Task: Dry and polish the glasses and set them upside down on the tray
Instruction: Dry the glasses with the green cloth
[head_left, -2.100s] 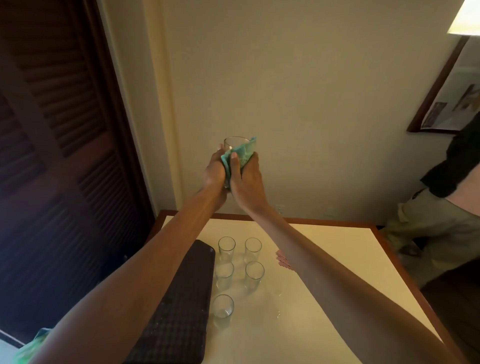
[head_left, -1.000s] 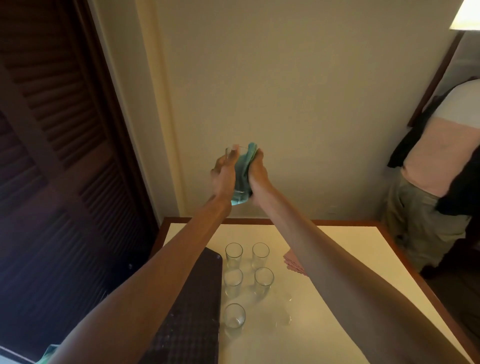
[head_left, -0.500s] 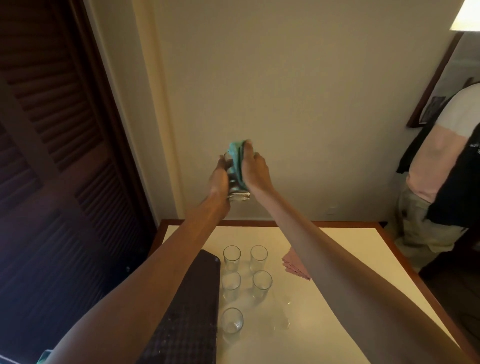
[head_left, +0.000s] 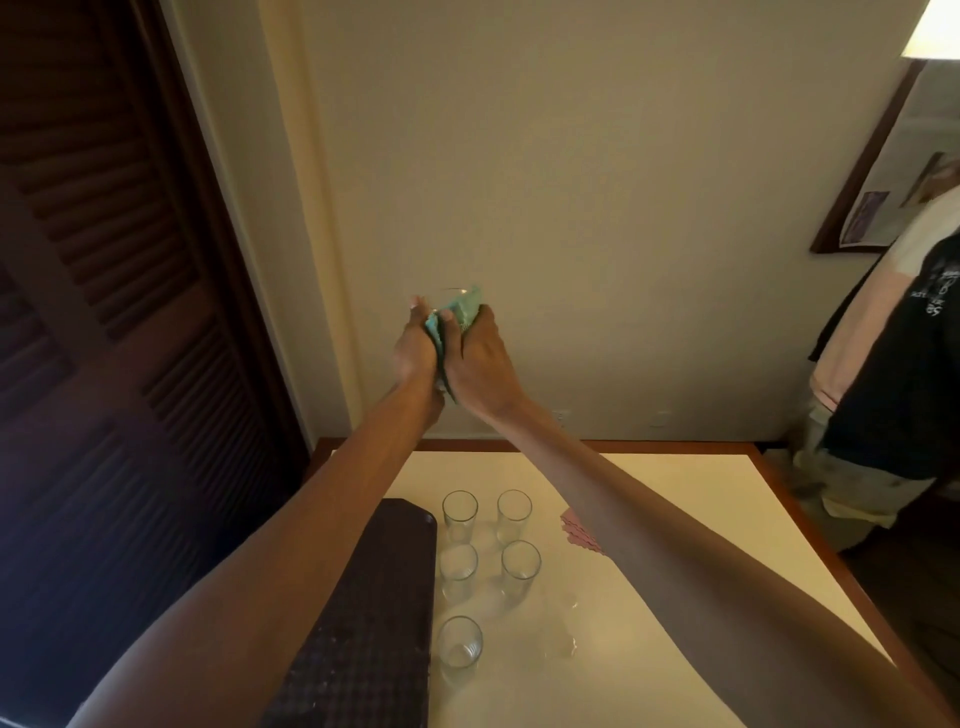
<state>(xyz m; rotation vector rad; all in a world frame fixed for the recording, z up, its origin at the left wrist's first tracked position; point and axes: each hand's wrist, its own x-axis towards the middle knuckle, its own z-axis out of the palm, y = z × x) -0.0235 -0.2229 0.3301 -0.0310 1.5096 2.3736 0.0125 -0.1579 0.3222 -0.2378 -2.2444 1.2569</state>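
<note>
A: Dark tray (head_left: 363, 623) waiting, five glasses (head_left: 511, 512) upright beside it. What's the risk?
B: Left hand (head_left: 413, 353) and right hand (head_left: 480, 364) curl round the cloth (head_left: 465, 312) and glass (head_left: 457, 292), high above the table (head_left: 675, 493); damp, it may slip

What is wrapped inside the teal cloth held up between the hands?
A clear glass: only its rim shows above the teal cloth. The left hand and right hand cover most of the rest.
</note>
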